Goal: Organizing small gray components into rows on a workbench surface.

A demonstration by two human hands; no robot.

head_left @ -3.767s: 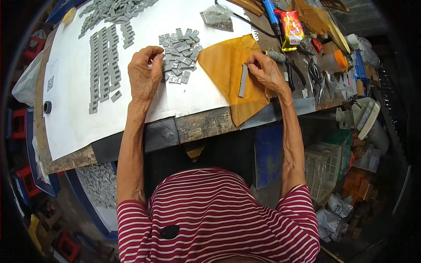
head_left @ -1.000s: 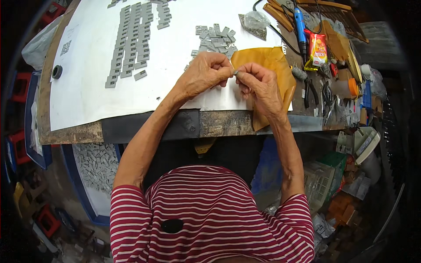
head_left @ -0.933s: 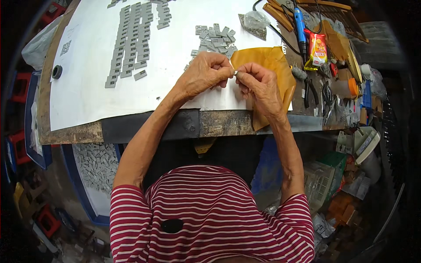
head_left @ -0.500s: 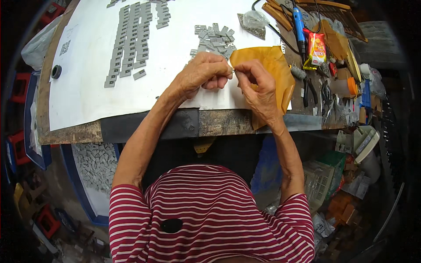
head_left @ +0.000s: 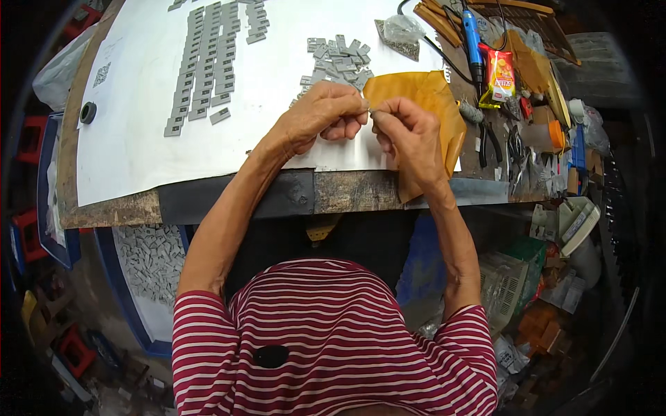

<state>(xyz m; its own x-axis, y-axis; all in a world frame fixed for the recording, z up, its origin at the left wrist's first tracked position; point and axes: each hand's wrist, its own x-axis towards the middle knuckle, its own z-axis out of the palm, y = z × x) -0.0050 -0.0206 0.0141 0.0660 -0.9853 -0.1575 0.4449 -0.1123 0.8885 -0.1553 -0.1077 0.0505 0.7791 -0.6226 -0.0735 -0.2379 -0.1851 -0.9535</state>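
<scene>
The step in hand appears to be close fingertip work on one small piece (head_left: 370,111), held where the left hand (head_left: 322,114) and right hand (head_left: 409,132) meet. Thumb and forefinger of each look closed on it, tip to tip; the left's other fingers curl into the palm, and the right's are bent loosely below. The next move seems to call for a light, steady pinch on both sides, with small turns of the fingertips rather than the arms. The piece sits over the worktop (head_left: 354,192), in from its near edge, beside the left margin of the amber paper (head_left: 409,87), which hangs over that edge. Little of it shows: a tiny greyish glint, its shape and any hole hidden by the fingers. Beyond the left hand, toward the far edge, lies a pile (head_left: 340,59) of flat grey tiles; overlapping rows (head_left: 205,66) of similar tiles run nearer the left edge.
</scene>
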